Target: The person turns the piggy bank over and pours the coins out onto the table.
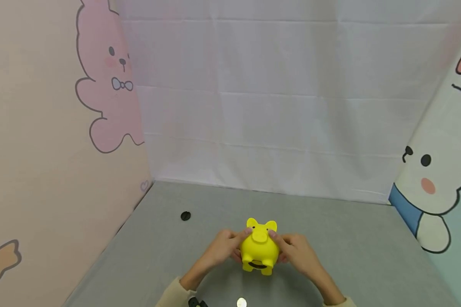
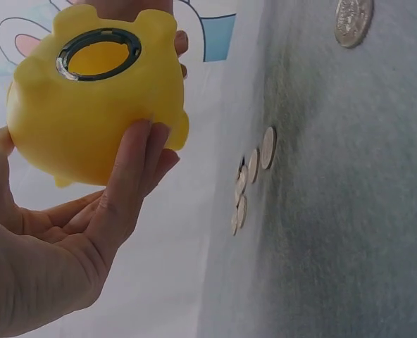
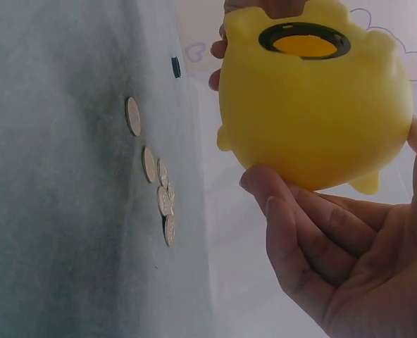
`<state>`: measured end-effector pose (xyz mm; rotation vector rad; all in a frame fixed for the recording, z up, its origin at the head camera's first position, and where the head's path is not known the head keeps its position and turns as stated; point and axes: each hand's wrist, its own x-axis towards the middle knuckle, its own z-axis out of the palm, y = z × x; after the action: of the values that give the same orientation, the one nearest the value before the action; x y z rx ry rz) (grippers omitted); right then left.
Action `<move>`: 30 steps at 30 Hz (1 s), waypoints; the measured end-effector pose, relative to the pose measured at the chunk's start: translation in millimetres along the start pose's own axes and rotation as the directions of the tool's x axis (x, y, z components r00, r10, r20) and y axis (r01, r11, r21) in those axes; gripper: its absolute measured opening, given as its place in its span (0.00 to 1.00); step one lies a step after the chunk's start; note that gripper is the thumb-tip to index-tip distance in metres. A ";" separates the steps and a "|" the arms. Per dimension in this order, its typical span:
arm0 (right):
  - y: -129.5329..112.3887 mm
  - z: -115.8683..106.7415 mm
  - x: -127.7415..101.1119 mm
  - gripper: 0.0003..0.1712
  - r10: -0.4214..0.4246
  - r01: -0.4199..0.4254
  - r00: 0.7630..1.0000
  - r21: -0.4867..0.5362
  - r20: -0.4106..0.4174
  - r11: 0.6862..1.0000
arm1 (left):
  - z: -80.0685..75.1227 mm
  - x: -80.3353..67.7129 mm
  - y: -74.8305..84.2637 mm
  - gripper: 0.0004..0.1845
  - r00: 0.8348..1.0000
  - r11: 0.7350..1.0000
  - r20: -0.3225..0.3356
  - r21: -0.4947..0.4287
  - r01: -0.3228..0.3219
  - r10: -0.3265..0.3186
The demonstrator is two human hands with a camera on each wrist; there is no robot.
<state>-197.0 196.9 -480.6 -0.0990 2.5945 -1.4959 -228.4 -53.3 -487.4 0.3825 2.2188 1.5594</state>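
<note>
A yellow piggy bank (image 1: 259, 249) is held just above the grey table (image 1: 361, 251) between both hands, snout facing away from me. My left hand (image 1: 230, 247) grips its left side and my right hand (image 1: 290, 249) grips its right side. From the left wrist, the left fingers (image 2: 127, 183) curl under the bank (image 2: 89, 120). Its underside shows a round, black-ringed hole (image 2: 99, 55) that stands open. From the right wrist, the right fingers (image 3: 293, 225) cup the bank (image 3: 314, 113) from below. Several coins (image 2: 251, 183) lie on the table under it.
A small black round cap (image 1: 185, 215) lies on the table at the back left. One coin (image 1: 241, 302) lies near the front edge. A white cloth wall (image 1: 276, 106) closes the back, and cartoon rabbit panels stand on both sides.
</note>
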 end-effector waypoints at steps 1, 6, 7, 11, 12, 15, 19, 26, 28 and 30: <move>-0.2 -0.2 0.3 0.36 -0.004 0.004 1.000 0.003 0.010 1.000 | 0.1 -0.6 0.9 0.40 1.000 1.000 -0.002 0.003 0.010 -0.010; 0.3 -1.2 0.6 0.39 -0.020 0.019 0.999 0.024 0.050 1.000 | 0.0 -1.3 3.2 0.41 0.999 0.999 -0.008 0.020 0.044 -0.044; 0.1 -1.3 0.5 0.39 -0.021 0.020 0.998 0.027 0.057 0.999 | -0.1 -1.4 3.3 0.41 0.999 0.999 -0.008 0.022 0.044 -0.044; -0.5 -1.7 0.3 0.37 -0.031 0.030 0.997 0.016 0.073 0.999 | -2.4 -1.3 0.6 0.41 1.000 0.999 0.008 0.022 0.027 -0.027; -0.2 -1.9 0.4 0.35 -0.042 0.041 0.996 0.010 0.077 0.999 | -3.5 -1.3 -0.4 0.39 1.000 1.000 0.015 0.025 0.013 -0.013; 3.1 -3.0 -0.7 0.28 -0.101 0.102 0.992 -0.014 0.074 0.995 | -7.9 -1.8 -4.6 0.34 0.999 0.997 0.024 0.053 -0.049 0.048; 11.7 -5.1 -1.4 0.35 -0.265 0.268 0.962 -0.042 0.066 0.962 | -14.0 -3.3 -7.8 0.39 0.987 0.985 0.042 0.064 -0.159 0.157; 16.9 -3.0 -3.4 0.52 -0.431 0.427 0.902 -0.095 -0.025 0.899 | -13.1 -7.0 -9.3 0.54 0.950 0.943 0.017 0.113 -0.312 0.312; 15.7 -1.5 -5.5 0.54 -0.487 0.476 0.871 -0.132 -0.069 0.870 | -12.7 -7.6 -11.0 0.55 0.917 0.908 0.000 0.139 -0.395 0.399; 15.5 -0.1 -7.5 0.56 -0.561 0.536 0.820 -0.192 -0.114 0.822 | -13.1 -7.7 -14.0 0.55 0.862 0.851 -0.018 0.167 -0.497 0.507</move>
<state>-189.4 205.8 -493.2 -0.8506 2.9767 -1.5015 -227.6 -72.4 -495.5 1.0526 2.4247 1.6540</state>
